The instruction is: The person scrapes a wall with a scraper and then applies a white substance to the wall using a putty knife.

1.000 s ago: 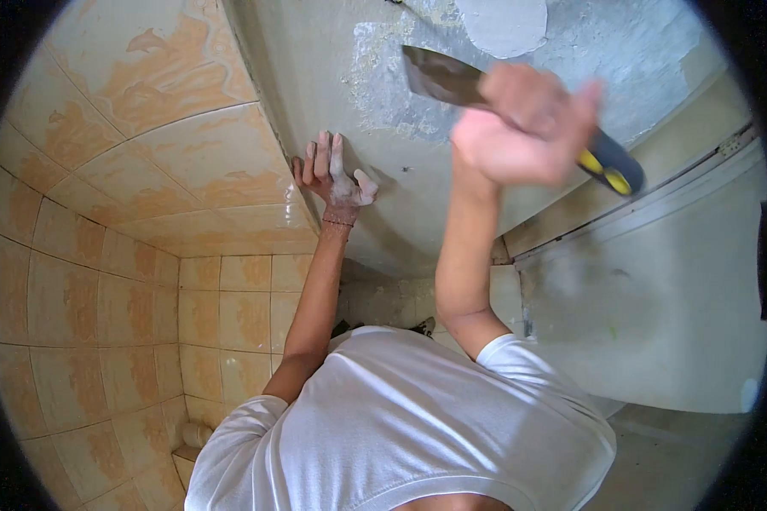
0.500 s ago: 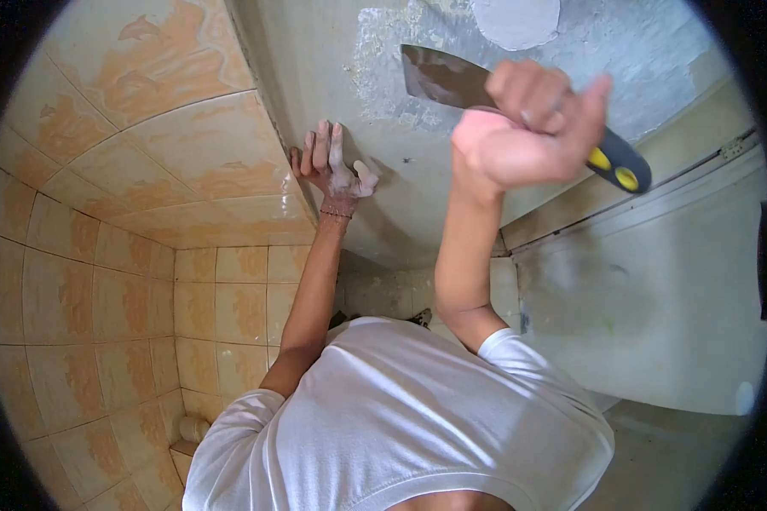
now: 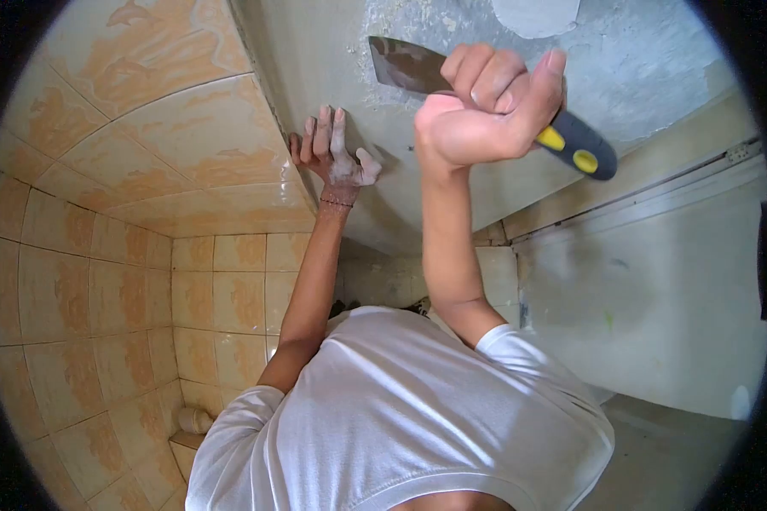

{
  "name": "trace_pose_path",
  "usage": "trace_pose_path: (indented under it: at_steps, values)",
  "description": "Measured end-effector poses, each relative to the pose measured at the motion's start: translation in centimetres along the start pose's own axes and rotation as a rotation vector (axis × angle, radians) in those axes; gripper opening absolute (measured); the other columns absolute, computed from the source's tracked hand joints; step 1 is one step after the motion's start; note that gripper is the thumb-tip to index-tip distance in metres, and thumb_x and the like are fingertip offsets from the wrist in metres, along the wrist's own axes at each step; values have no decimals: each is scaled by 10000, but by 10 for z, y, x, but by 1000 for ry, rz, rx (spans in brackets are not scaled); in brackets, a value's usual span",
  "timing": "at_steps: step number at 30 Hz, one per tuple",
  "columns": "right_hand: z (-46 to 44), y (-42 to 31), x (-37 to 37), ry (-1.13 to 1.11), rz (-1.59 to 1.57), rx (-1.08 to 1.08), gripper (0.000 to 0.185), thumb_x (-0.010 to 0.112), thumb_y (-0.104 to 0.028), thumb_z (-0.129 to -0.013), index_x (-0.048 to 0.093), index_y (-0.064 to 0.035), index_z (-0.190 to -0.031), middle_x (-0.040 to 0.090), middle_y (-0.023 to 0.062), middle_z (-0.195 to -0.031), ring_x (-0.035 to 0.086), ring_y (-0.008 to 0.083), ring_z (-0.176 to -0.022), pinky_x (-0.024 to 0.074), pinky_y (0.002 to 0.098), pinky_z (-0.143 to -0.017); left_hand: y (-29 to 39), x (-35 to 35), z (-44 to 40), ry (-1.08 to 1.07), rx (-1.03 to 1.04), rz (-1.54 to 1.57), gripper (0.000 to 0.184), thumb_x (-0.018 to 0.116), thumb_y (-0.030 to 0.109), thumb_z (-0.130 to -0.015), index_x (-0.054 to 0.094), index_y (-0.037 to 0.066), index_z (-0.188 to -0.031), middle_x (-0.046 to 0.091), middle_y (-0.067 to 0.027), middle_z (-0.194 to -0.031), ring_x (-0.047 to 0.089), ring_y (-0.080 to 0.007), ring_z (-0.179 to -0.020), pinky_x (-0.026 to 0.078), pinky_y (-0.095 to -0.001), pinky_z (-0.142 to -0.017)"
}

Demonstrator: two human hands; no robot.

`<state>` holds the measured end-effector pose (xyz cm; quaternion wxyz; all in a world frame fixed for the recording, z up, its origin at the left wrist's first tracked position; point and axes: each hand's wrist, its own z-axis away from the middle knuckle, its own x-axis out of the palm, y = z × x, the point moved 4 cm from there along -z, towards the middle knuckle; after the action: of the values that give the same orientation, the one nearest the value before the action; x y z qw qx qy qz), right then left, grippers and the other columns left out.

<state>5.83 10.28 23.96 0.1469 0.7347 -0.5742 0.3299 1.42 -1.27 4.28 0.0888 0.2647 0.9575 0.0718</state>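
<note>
I have the right hand [image 3: 490, 102] in front of me on the feed, its fingers curled narrow around a scraper [image 3: 407, 65], the thumb pointing upward. The dark grip with yellow insets [image 3: 578, 146] juts out to the right of those fingers and slants downward, while the metal blade reaches out on their left, wide end outermost. From where I sit, I cannot tell whether the blade touches the painted wall [image 3: 392, 200] behind it.

I see the left hand [image 3: 337, 162] lower and to the left of the gripping fingers, holding nothing. Its fingers are spread wide against the wall, whitened with dust, and a thin dark bracelet [image 3: 337, 203] circles the wrist below them. Just left of these fingertips, the wall meets orange-patterned tiles [image 3: 170, 140].

Above and to the right of the right fingers I make out a bluish-grey patch [image 3: 656, 81] with a rough, flaky edge on its left, and a smooth pale round spot [image 3: 537, 13] within it. Well below and right of those fingers stands a pale panel [image 3: 639, 332]. Below both hands, I look down on a white shirt [image 3: 426, 417].
</note>
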Motion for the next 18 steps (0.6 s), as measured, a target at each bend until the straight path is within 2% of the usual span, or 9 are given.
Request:
trace_pose_path:
  at_steps: [1,3,4,7,8,9,13,15,18]
  values:
    - [0,-6,2,5,5,-1,268,413,-143,-965,319,-122,-715,198,-43,-460,153,68,-366,152,270,-363,1,0,-1,4,-5,6,578,414,266,-783,486,45,-1312,442,-113,-1356,353,-293,-1237,233,-489,-1055]
    - [-3,-13,5,-53,19,109,455,399,-291,-981,211,-171,-585,176,-41,-426,89,105,-364,102,285,-388,1,0,-2,9,-7,16,580,414,263,-779,488,47,-1313,442,-114,-1355,354,-293,-1235,230,-489,-1058]
    - [-3,-18,0,-104,-79,81,455,408,-295,-977,216,-169,-584,177,-42,-424,80,107,-361,96,286,-385,1,1,-2,14,-1,11,580,411,260,-779,487,48,-1313,441,-114,-1357,355,-292,-1234,232,-491,-1058]
    - [0,-23,6,-177,-128,67,447,406,-267,-971,218,-165,-578,186,-38,-423,80,102,-361,95,289,-380,0,2,-2,11,-10,3,576,405,259,-783,488,50,-1313,441,-113,-1358,357,-292,-1232,238,-495,-1055]
    - [2,-9,11,-152,126,14,432,394,-241,-970,229,-160,-578,195,-31,-422,93,94,-363,106,290,-374,0,1,-1,-2,-22,8,571,402,260,-788,488,50,-1312,442,-111,-1359,358,-291,-1232,242,-496,-1053]
    - [2,-7,8,-146,130,14,432,394,-241,-970,229,-160,-578,195,-31,-422,93,94,-363,106,290,-374,1,-1,1,-8,-19,10,571,402,260,-788,488,50,-1312,442,-111,-1359,358,-291,-1232,242,-496,-1053]
    - [-2,-13,1,-252,66,55,358,389,-190,-952,256,-143,-623,199,-20,-419,101,92,-362,125,283,-366,0,0,-1,24,-7,10,569,400,259,-792,488,51,-1313,449,-107,-1357,357,-289,-1232,239,-492,-1053]
    - [2,-22,2,-293,-144,144,363,402,-156,-948,249,-137,-620,189,-19,-414,97,95,-360,132,284,-369,0,2,-3,30,-7,12,570,401,259,-791,487,51,-1314,451,-105,-1356,356,-288,-1232,237,-491,-1054]
    - [9,3,-1,-296,-48,170,357,354,-185,-968,255,-147,-626,202,-28,-413,100,99,-362,139,286,-374,0,-1,0,2,-11,19,570,407,265,-794,485,51,-1316,449,-106,-1360,352,-286,-1238,232,-490,-1057]
